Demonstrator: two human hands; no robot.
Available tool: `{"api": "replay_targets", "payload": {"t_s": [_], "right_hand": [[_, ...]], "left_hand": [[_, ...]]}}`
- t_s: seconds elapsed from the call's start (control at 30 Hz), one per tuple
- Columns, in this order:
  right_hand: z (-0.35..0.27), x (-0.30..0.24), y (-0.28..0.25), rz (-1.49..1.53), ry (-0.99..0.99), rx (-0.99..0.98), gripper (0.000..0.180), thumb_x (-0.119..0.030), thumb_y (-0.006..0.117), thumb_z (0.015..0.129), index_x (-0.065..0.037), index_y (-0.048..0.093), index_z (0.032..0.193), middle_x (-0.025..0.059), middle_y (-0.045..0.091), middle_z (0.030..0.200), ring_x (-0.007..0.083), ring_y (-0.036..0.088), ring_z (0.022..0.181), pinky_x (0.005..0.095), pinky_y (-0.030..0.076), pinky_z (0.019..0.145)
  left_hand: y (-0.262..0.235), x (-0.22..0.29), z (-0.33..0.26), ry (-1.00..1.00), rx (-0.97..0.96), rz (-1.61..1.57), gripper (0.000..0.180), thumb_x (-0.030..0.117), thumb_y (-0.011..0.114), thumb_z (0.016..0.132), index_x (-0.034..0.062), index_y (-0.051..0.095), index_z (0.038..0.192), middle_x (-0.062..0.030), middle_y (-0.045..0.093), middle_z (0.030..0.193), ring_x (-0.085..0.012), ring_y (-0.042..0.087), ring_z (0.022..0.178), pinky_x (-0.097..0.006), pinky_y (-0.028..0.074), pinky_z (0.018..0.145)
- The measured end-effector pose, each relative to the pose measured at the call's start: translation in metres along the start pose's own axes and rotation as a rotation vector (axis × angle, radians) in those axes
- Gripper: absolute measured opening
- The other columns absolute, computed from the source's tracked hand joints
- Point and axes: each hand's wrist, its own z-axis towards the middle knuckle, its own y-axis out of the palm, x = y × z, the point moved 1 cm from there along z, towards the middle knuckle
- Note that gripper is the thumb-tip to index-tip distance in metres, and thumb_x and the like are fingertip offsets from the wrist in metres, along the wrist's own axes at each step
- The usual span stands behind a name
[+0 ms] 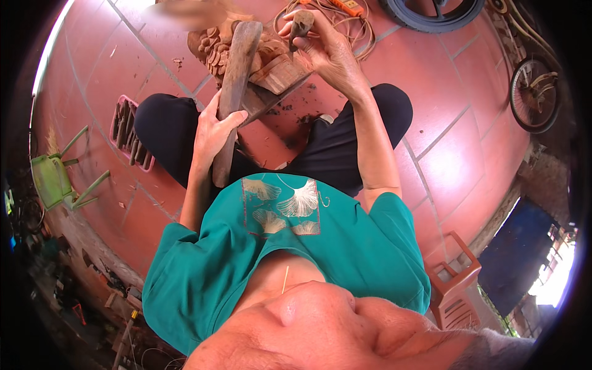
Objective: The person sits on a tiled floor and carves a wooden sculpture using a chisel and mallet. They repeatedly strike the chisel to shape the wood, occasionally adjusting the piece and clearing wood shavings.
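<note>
Here, your left hand [213,132] is gripping a long wooden bar [239,68], and, apart from it, your right hand [330,58] is clasping a short brown tool [301,23] farther away to the right. The carved wooden block [216,54] is sitting at the far side, partly hidden behind the bar, while a pink basket [114,120] of dark rods [127,123] is resting on the left.

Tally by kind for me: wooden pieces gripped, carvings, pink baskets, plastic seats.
Gripped wooden pieces, a long bar and a round-ended handle: 2
Wood carving: 1
Pink basket: 1
Plastic seats, green and reddish-brown: 2
Total: 6
</note>
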Motion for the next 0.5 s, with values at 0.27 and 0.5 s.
{"api": "replay_targets", "payload": {"t_s": [0.27, 0.5], "right_hand": [[-0.0026, 0.0029, -0.0017, 0.065, 0.023, 0.018, 0.046, 0.017, 0.049, 0.093, -0.007, 0.052, 0.132, 0.0049, 0.062, 0.111, 0.0161, 0.063, 0.109, 0.0329, 0.05, 0.101], [-0.0022, -0.0047, -0.0002, 0.021, 0.019, -0.012, 0.044, 0.017, 0.048, 0.093, -0.007, 0.053, 0.13, 0.005, 0.062, 0.109, 0.0156, 0.062, 0.109, 0.0328, 0.049, 0.102]], "left_hand": [[0.0009, 0.007, 0.0003, -0.039, -0.017, -0.025, 0.062, 0.015, 0.074, 0.083, 0.0007, 0.054, 0.14, -0.0043, 0.066, 0.082, -0.0093, 0.058, 0.06, -0.026, 0.048, 0.054], [0.002, 0.0102, -0.0018, -0.046, -0.017, -0.027, 0.061, 0.015, 0.073, 0.084, 0.0002, 0.054, 0.14, -0.004, 0.066, 0.08, -0.0091, 0.059, 0.059, -0.026, 0.048, 0.053]]}}
